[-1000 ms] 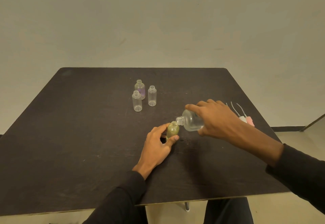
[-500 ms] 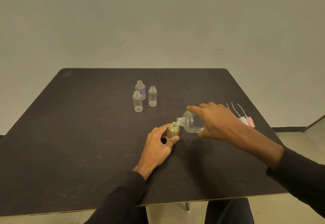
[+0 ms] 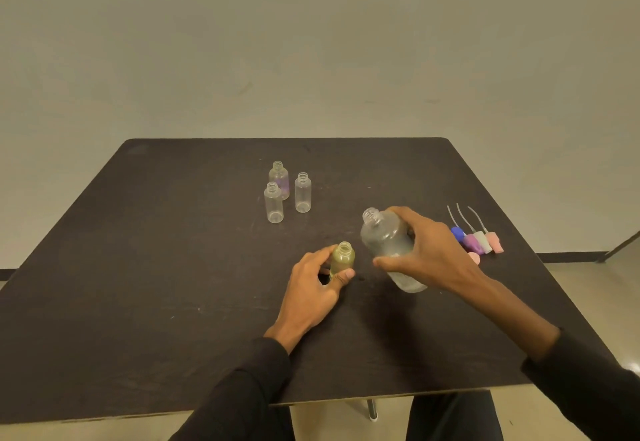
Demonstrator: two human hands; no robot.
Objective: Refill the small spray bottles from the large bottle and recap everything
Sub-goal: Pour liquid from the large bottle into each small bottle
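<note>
Dark laminate covers the table (image 3: 138,267), whose near edge runs off the bottom left of the view. Near the middle, the left hand (image 3: 311,288) pinches a small yellow-green bottle (image 3: 342,260) between thumb and forefinger; it stands upright and uncapped on the table, its lower part hidden by the thumb. Whether it holds liquid or is only tinted cannot be told.

Just right of it, the right hand (image 3: 429,250) grasps the large bottle (image 3: 388,246), fingers curled over the far side and thumb on the near side. This bottle is clear, uncapped and tilted, neck up and leaning to the far left, base toward the near right. Its mouth is apart from the small one's mouth. The palm covers much of its right side, and whether its base touches the table is unclear. Its liquid level is hard to read.

Farther off, three more small bottles stand uncapped and close together: a purple-tinted one (image 3: 279,179) farthest, a clear one (image 3: 274,202) in front of it, partly overlapping it, and another clear one (image 3: 303,192) to the right.

At the right, spray caps (image 3: 479,241) lie side by side with dip tubes pointing away: blue, purple, white and pink. The blue one is partly behind the right hand, and a pink piece (image 3: 473,258) shows beside the wrist, mostly hidden.

Black sleeves cover both forearms and are cut off at the bottom.
</note>
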